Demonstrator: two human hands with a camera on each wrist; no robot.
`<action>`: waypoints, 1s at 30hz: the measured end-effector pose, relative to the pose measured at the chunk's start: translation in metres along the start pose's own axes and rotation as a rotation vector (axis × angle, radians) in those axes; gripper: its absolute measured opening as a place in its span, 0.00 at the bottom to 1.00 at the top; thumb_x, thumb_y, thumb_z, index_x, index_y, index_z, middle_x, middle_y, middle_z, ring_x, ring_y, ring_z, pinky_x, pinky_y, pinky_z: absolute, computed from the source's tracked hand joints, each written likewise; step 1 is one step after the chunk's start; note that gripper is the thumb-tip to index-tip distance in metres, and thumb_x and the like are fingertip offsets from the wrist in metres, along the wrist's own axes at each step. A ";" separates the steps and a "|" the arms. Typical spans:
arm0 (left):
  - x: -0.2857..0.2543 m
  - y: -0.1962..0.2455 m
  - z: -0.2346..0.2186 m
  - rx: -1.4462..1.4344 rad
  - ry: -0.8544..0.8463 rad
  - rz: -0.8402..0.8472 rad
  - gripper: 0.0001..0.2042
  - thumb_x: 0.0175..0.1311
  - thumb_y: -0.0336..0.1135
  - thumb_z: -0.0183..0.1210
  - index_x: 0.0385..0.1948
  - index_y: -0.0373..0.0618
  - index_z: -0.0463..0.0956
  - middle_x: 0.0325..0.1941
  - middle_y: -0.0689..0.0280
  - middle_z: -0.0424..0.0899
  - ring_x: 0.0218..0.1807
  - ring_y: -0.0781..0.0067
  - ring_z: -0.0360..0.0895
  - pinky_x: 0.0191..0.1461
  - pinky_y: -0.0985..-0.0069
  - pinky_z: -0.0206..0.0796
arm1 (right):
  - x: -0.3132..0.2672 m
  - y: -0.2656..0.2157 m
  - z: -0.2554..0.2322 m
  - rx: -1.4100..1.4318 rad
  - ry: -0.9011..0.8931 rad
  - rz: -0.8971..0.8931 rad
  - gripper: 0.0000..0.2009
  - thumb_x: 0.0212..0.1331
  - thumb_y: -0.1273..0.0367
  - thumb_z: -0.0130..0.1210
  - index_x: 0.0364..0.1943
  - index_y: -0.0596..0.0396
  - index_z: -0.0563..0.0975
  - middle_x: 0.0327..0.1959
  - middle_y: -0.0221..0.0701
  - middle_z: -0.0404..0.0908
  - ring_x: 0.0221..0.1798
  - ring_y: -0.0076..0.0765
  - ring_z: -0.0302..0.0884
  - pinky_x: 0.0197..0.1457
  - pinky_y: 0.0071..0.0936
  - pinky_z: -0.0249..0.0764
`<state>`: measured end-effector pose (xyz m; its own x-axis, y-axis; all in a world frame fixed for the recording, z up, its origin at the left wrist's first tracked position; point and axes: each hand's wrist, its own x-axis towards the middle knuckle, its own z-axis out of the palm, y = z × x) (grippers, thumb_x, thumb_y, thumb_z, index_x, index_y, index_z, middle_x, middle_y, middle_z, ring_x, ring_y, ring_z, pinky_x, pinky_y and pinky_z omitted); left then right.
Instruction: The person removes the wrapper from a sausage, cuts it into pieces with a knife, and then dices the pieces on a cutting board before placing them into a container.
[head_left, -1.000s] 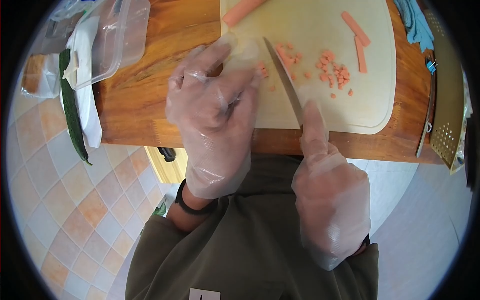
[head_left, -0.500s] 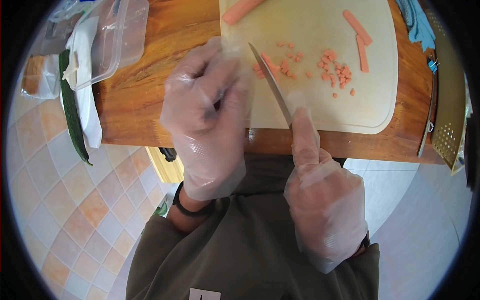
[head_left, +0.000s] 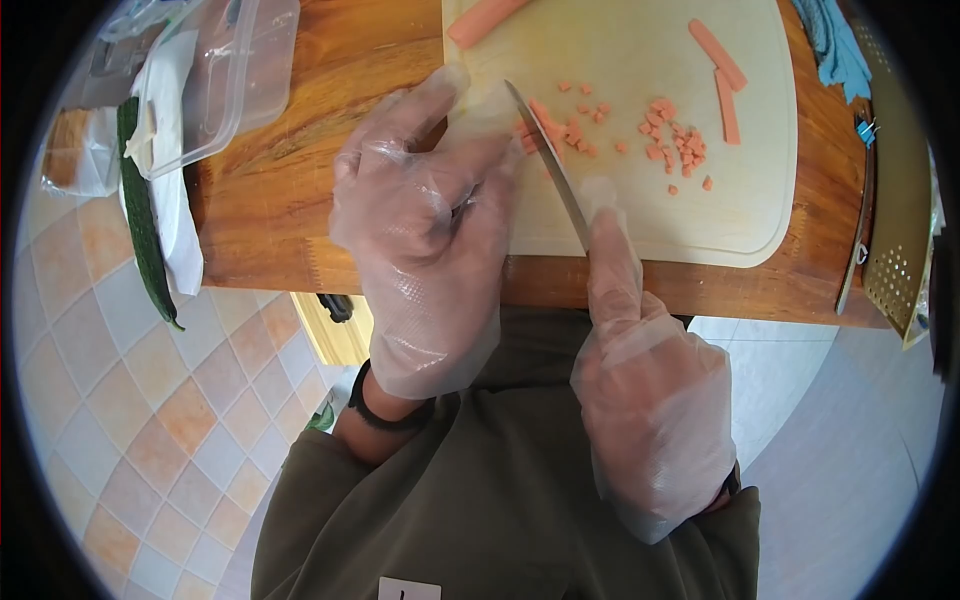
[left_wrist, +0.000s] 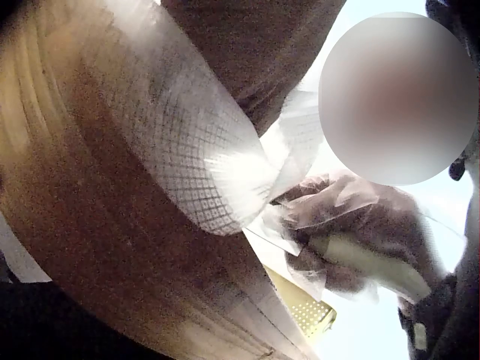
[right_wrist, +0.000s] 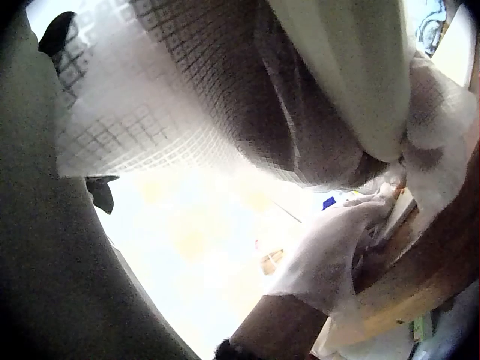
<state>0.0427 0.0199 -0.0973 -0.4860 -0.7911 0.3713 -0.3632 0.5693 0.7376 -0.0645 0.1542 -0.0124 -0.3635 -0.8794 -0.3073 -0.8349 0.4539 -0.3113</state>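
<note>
Head view shows us the right hand (head_left: 657, 405) gripping a knife (head_left: 553, 163) and the left hand (head_left: 422, 215), fingers bent, just beside orange strips (head_left: 549, 123) by the knife; whether it pinches them, we cannot tell. Those strips and some diced bits (head_left: 688, 147) lie on the cutting board (head_left: 690, 225), upon the wooden surface (head_left: 265, 225).

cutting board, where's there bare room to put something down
Bare cutting board lies lower right, below the diced carrot, and top centre, between the thick carrot piece and carrot strips. Crowded: around the knife and left hand.
</note>
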 end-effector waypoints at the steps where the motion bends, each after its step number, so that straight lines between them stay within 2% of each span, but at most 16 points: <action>1: 0.000 0.000 0.001 0.002 0.010 0.006 0.11 0.57 0.16 0.69 0.40 0.38 0.89 0.62 0.48 0.84 0.61 0.57 0.83 0.62 0.67 0.74 | 0.001 -0.001 -0.002 -0.013 -0.007 0.003 0.40 0.55 0.82 0.56 0.78 0.49 0.66 0.30 0.41 0.86 0.21 0.48 0.81 0.25 0.42 0.77; 9: 0.001 -0.002 0.001 0.024 0.013 0.041 0.12 0.57 0.17 0.68 0.42 0.41 0.89 0.61 0.48 0.85 0.61 0.56 0.83 0.64 0.66 0.74 | 0.001 -0.007 -0.001 -0.098 0.006 -0.013 0.40 0.54 0.80 0.56 0.78 0.52 0.66 0.27 0.39 0.85 0.20 0.44 0.81 0.25 0.40 0.78; 12: 0.001 -0.002 0.000 0.030 0.013 0.051 0.12 0.57 0.18 0.68 0.42 0.41 0.89 0.61 0.48 0.85 0.60 0.56 0.84 0.64 0.66 0.74 | 0.000 -0.008 0.000 -0.174 -0.059 -0.004 0.40 0.54 0.80 0.57 0.78 0.51 0.66 0.26 0.38 0.83 0.20 0.43 0.81 0.25 0.40 0.78; 15: 0.003 -0.002 0.001 0.032 0.010 0.062 0.12 0.56 0.17 0.68 0.41 0.40 0.89 0.60 0.47 0.85 0.59 0.55 0.84 0.63 0.66 0.74 | 0.001 -0.005 -0.001 -0.143 -0.038 0.011 0.41 0.54 0.80 0.57 0.78 0.52 0.65 0.25 0.37 0.81 0.21 0.45 0.80 0.26 0.40 0.78; 17: 0.004 -0.004 0.001 0.033 0.005 0.061 0.12 0.56 0.17 0.68 0.41 0.40 0.89 0.60 0.47 0.86 0.58 0.55 0.84 0.62 0.67 0.74 | 0.001 -0.002 0.000 0.004 -0.028 0.012 0.41 0.55 0.81 0.57 0.79 0.51 0.65 0.26 0.38 0.81 0.22 0.46 0.80 0.26 0.40 0.78; 19: 0.004 -0.006 0.005 0.042 0.067 0.045 0.11 0.46 0.22 0.70 0.34 0.48 0.90 0.53 0.51 0.88 0.54 0.52 0.85 0.62 0.60 0.69 | 0.000 -0.002 0.000 0.043 -0.031 0.018 0.41 0.55 0.81 0.57 0.79 0.52 0.64 0.25 0.38 0.81 0.22 0.46 0.80 0.27 0.40 0.78; 20: 0.004 -0.007 0.006 0.043 0.068 0.045 0.11 0.46 0.22 0.70 0.34 0.48 0.90 0.53 0.51 0.88 0.54 0.52 0.85 0.62 0.60 0.69 | 0.000 -0.002 0.000 0.080 -0.033 0.025 0.41 0.55 0.82 0.57 0.79 0.52 0.64 0.25 0.39 0.81 0.22 0.47 0.80 0.27 0.40 0.78; 23: 0.004 -0.006 0.005 0.059 0.084 0.084 0.11 0.46 0.23 0.70 0.33 0.47 0.90 0.53 0.51 0.89 0.53 0.52 0.85 0.62 0.59 0.69 | 0.000 -0.002 0.002 0.035 -0.034 0.019 0.40 0.56 0.81 0.57 0.79 0.52 0.64 0.26 0.39 0.82 0.22 0.46 0.80 0.26 0.40 0.78; 25: 0.004 -0.001 0.002 0.086 0.009 0.066 0.10 0.56 0.19 0.69 0.39 0.39 0.90 0.59 0.47 0.86 0.59 0.56 0.83 0.63 0.65 0.73 | 0.000 -0.003 0.001 -0.021 -0.034 0.015 0.39 0.57 0.81 0.57 0.78 0.51 0.65 0.25 0.39 0.81 0.22 0.46 0.80 0.26 0.39 0.77; 30: 0.004 0.002 0.000 0.052 -0.003 0.008 0.09 0.57 0.19 0.69 0.39 0.39 0.90 0.62 0.46 0.84 0.60 0.57 0.83 0.62 0.67 0.73 | 0.001 -0.001 0.002 -0.124 0.014 0.058 0.38 0.58 0.80 0.56 0.78 0.51 0.67 0.25 0.39 0.81 0.22 0.47 0.80 0.26 0.39 0.77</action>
<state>0.0401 0.0182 -0.0944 -0.4911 -0.7860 0.3755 -0.3999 0.5864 0.7044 -0.0631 0.1533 -0.0139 -0.4175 -0.8546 -0.3088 -0.8566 0.4836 -0.1801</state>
